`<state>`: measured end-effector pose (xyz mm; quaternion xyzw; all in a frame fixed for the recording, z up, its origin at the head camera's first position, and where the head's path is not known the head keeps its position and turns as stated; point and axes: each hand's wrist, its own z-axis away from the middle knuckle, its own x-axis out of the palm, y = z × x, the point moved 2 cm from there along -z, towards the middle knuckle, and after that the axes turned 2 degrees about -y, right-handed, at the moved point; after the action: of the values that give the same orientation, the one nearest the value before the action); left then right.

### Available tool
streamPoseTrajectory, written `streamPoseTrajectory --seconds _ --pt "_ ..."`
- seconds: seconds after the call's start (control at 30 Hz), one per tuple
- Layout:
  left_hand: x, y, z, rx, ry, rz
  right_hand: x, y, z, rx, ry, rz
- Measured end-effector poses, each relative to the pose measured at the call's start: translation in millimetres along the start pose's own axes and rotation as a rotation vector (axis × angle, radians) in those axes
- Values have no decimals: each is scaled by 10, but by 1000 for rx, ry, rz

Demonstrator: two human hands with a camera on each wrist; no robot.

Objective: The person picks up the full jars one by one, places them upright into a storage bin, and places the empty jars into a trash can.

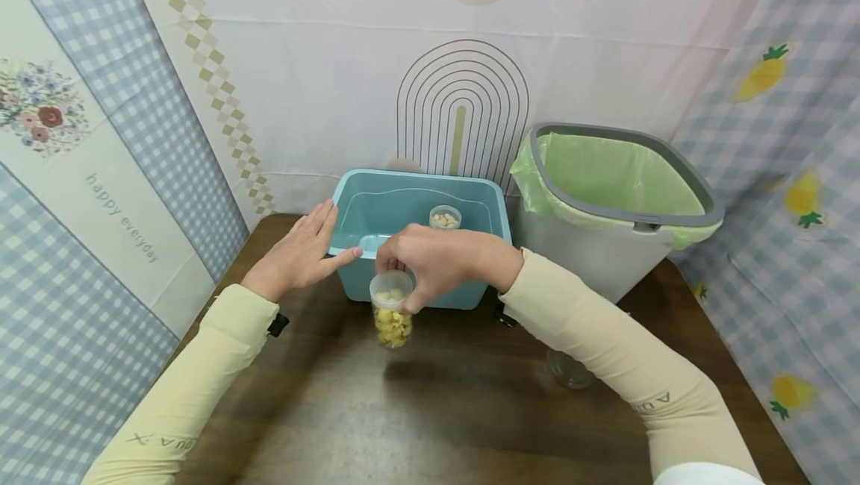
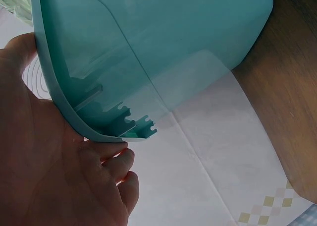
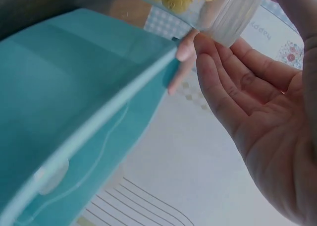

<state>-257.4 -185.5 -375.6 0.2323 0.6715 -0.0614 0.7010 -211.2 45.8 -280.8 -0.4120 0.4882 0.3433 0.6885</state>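
Note:
A clear jar [image 1: 392,321] with a translucent ridged lid [image 3: 237,17] holds yellow, crumpled pieces resembling dried flowers. My right hand [image 1: 440,257] grips it near the lid with fingers and thumb, upright above the table in front of a blue plastic bin [image 1: 419,178]. At the bin's front-left corner, my left hand [image 1: 292,252] rests against the rim, fingers straight and thumb spread along the front; the left wrist view shows the rim [image 2: 47,82] between thumb and fingers. Inside the bin stands another lidded jar [image 1: 445,218] with pale nut-like pieces. My right hand hides part of the bin's front.
A grey trash can [image 1: 571,246] with a green liner [image 1: 618,171] stands right of the bin. A clear round container [image 1: 569,369] sits on the brown wooden table [image 1: 376,425], partly behind my right forearm. Patterned cloth [image 1: 322,89] hangs behind and on both sides.

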Motion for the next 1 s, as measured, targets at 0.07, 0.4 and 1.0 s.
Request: streamPoseTrajectory --seconds 0.07,0.4,1.0 --pt "-3 0 -6 -3 -1 0 -63 -2 42 9 -2 0" --pt "-15 32 -26 -18 10 6 -342 59 205 69 -33 -21" --pt "0 74 -141 -43 29 11 -781 381 324 119 11 -20"
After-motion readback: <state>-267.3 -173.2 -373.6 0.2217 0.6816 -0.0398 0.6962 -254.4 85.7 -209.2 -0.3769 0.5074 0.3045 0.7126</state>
